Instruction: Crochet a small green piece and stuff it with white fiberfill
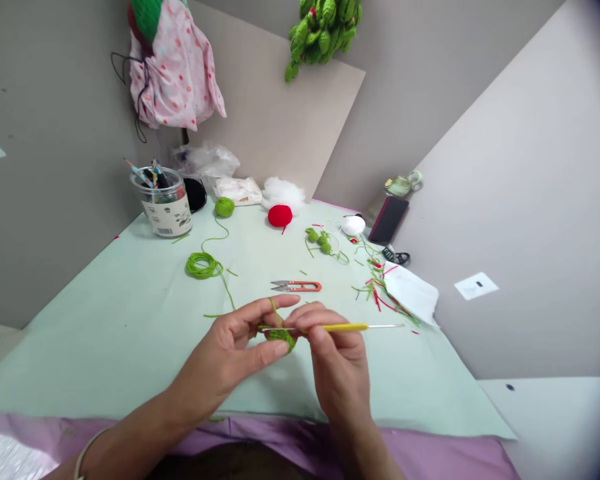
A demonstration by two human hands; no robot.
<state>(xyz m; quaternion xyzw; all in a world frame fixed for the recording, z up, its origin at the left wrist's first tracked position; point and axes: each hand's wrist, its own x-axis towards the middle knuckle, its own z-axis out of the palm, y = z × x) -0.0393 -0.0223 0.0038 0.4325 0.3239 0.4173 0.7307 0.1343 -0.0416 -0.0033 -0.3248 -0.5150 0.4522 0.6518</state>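
Note:
Between thumb and fingers, my left hand (237, 343) pinches a small green crochet piece (283, 339), with green yarn running up over the raised index finger. My right hand (337, 360) grips a crochet hook (343, 327) by its yellow handle. The hook's metal shaft reaches left to the top edge of the crochet piece, and a second metal tip sticks out to the right. From the left hand the yarn trails back to a loose green coil (203, 265) and a green yarn ball (225, 207). Orange-handled thread snips (297, 286) lie just beyond my hands.
A clear cup of pens (164, 210) stands at the back left. A red yarn ball (280, 216), white stuffing (283, 193), small green crochet pieces (325, 241) and a white ball (353, 225) lie farther back. Yarn scraps (377, 293), white paper (411, 291) and a phone (389, 220) are at right.

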